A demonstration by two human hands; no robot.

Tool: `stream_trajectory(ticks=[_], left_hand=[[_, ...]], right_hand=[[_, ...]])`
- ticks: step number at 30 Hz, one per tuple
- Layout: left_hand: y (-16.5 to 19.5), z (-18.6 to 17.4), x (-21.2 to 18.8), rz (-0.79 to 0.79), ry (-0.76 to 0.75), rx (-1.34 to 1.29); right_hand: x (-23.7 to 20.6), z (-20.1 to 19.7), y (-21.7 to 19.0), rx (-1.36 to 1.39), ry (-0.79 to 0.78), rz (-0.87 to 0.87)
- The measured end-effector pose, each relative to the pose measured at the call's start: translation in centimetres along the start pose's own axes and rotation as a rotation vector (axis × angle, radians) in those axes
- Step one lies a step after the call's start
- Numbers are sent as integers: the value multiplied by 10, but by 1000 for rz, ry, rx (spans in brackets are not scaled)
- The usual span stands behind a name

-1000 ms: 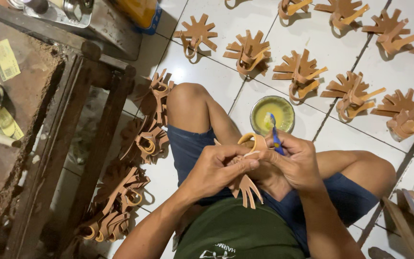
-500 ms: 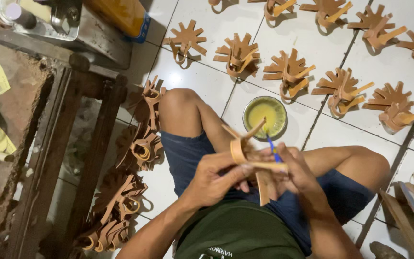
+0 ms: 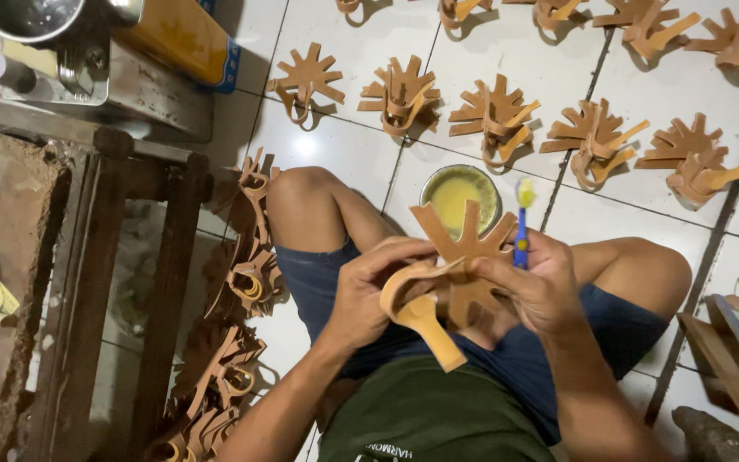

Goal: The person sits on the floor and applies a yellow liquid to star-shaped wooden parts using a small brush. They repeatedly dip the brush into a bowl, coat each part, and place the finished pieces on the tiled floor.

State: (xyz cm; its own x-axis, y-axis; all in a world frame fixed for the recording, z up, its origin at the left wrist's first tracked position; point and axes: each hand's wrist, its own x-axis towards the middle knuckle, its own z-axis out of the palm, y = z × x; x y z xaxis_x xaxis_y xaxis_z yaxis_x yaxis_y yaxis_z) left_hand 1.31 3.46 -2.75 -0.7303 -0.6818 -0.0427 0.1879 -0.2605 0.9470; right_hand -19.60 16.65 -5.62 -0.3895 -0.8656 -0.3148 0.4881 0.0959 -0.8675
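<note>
Left hand (image 3: 369, 295) fingers clamp a curled tan leather strap (image 3: 421, 312); right hand (image 3: 536, 287) fingers grip the star-shaped leather piece (image 3: 465, 248) and blue brush (image 3: 521, 231).

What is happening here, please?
A person sits on the tiled floor and holds a brown leather piece with both hands. The left hand bends its strap, and the right hand also grips a blue brush. A tin of yellow glue stands by the knee. Similar pieces lie in rows.
</note>
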Motion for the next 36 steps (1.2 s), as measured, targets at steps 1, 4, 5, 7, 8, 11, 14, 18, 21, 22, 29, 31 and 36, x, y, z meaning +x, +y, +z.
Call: stream_trajectory(ticks=[1,4,5,7,8,11,14,18,21,22,29,31,36], left_hand=[[-1,1,1,41,24,64],[-3,-8,0,40,178,163],[-2,-15,-1,17,245,180],[1,-30,-5,2,303,66],[3,-37,-7,-3,335,11],[8,-50,-17,141,337,158],[7,-49,-21,134,334,147],[2,-46,-24,152,297,133],[1,-52,-27,92,347,12],[1,-55,-26,60,361,-89],[4,-46,-6,-117,391,-370],[4,-29,3,-202,355,-338],[11,6,11,-226,57,-194]], right_hand=[[2,1,4,-26,-1,15],[20,-11,15,-162,23,13],[28,-16,19,-308,55,-3],[48,-27,27,-598,110,-41],[54,-32,30,-821,106,-82],[68,-33,40,-1322,88,-221],[84,-22,47,-1550,42,-293],[84,-27,48,-1729,-5,-215],[58,-52,42,-1712,-7,-221],[50,-64,39,-1770,-19,-235],[-27,-126,-69,-1443,595,-390],[-51,-105,-82,-954,740,-382],[-47,-25,-71,-645,712,-473]])
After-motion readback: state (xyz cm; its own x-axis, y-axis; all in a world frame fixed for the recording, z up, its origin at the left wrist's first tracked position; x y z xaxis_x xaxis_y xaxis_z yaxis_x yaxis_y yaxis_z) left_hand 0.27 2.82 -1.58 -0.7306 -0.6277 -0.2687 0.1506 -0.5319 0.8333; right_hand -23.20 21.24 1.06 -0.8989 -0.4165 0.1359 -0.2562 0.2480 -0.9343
